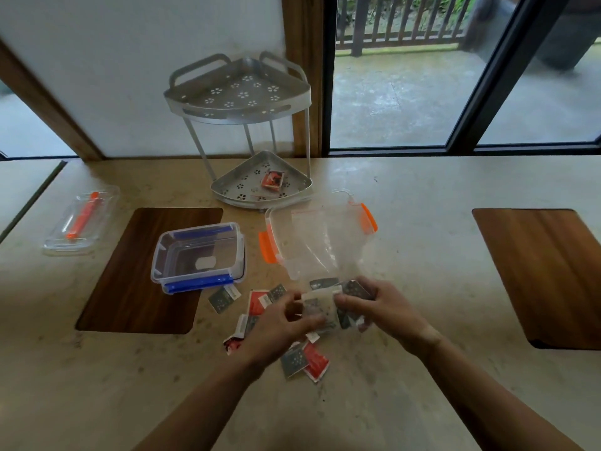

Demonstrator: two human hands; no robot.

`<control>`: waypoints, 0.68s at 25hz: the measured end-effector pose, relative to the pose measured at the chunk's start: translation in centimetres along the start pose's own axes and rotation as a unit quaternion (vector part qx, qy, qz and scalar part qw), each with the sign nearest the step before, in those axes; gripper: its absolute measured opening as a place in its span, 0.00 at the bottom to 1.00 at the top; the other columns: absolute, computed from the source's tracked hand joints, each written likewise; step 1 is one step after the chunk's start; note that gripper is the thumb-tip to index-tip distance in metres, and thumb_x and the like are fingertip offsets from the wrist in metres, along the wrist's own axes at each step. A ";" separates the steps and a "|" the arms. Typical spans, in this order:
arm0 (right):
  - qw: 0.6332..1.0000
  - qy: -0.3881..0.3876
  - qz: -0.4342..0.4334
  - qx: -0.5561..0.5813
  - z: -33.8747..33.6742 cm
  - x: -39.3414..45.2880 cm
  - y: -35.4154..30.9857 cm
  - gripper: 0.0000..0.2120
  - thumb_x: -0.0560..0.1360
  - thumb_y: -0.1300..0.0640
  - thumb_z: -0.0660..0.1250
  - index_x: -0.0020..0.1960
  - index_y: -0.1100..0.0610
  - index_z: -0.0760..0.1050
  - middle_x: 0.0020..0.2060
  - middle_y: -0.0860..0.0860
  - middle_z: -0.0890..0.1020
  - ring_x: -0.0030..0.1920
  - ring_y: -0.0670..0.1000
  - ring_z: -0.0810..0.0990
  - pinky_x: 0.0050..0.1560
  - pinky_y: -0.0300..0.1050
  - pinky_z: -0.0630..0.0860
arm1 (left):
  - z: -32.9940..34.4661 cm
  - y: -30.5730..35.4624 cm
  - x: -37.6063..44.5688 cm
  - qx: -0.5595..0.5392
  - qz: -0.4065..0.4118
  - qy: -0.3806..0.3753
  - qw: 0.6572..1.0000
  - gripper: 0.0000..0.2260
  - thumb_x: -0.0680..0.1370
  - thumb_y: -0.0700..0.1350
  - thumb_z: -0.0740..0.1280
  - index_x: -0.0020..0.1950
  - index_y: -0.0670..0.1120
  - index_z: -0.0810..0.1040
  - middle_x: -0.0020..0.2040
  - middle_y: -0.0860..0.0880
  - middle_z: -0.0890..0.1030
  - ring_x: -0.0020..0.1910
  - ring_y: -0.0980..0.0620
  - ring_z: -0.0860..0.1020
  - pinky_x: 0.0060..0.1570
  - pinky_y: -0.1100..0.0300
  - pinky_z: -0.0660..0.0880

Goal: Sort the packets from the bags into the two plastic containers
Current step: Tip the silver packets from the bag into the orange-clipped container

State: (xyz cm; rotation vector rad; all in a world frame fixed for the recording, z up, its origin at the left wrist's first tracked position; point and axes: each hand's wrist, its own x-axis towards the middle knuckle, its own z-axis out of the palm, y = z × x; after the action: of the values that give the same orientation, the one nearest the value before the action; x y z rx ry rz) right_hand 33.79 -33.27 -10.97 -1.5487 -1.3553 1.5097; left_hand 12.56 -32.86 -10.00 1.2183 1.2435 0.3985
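Both hands hold a clear zip bag (320, 245) with a red seal line, raised over the table's middle. My left hand (279, 323) pinches its lower left part; my right hand (374, 307) grips its lower right, where grey packets (354, 289) still sit inside. Red and grey packets (302, 361) lie loose on the table under and around my hands. A clear container with blue clips (198, 255) stands to the left, holding nothing I can see. Behind the bag stands a clear container with orange clips (268, 245).
A two-tier metal corner rack (247, 102) stands at the back with a red packet (273, 181) on its lower shelf. A clear lid with an orange piece (81, 219) lies far left. Dark wooden inlays (143, 271) (540, 271) sit left and right.
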 end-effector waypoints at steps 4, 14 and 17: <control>0.998 0.041 0.021 0.037 0.6 1.3 -0.2 0.11 0.72 0.50 0.71 0.54 0.48 0.77 0.47 0.50 0.84 0.42 0.47 0.85 0.33 0.42 0.80 | 0.4 -0.2 0.8 0.010 0.012 0.054 0.998 0.11 0.77 0.50 0.69 0.56 0.61 0.72 0.53 0.54 0.82 0.47 0.59 0.83 0.47 0.55 0.82; 0.983 0.112 0.100 0.105 1.4 5.3 -2.2 0.31 0.71 0.46 0.72 0.70 0.52 0.65 0.50 0.55 0.82 0.35 0.55 0.86 0.28 0.42 0.78 | -0.6 2.5 3.4 -0.044 0.013 0.127 0.991 0.30 0.79 0.51 0.66 0.75 0.63 0.54 0.61 0.48 0.77 0.43 0.52 0.84 0.31 0.70 0.77; 0.984 0.128 0.099 0.079 1.5 6.4 -2.8 0.38 0.71 0.46 0.72 0.74 0.44 0.55 0.51 0.54 0.80 0.31 0.53 0.85 0.26 0.40 0.78 | -1.0 2.5 4.5 -0.006 0.025 0.129 0.991 0.24 0.80 0.52 0.64 0.74 0.63 0.61 0.61 0.49 0.78 0.45 0.53 0.83 0.35 0.68 0.78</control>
State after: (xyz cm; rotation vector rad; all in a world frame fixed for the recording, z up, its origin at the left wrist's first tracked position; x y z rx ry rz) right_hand 30.67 -26.85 -11.05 -1.7457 -0.9375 1.4341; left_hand 14.12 -27.89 -9.93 1.2177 1.4303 0.6159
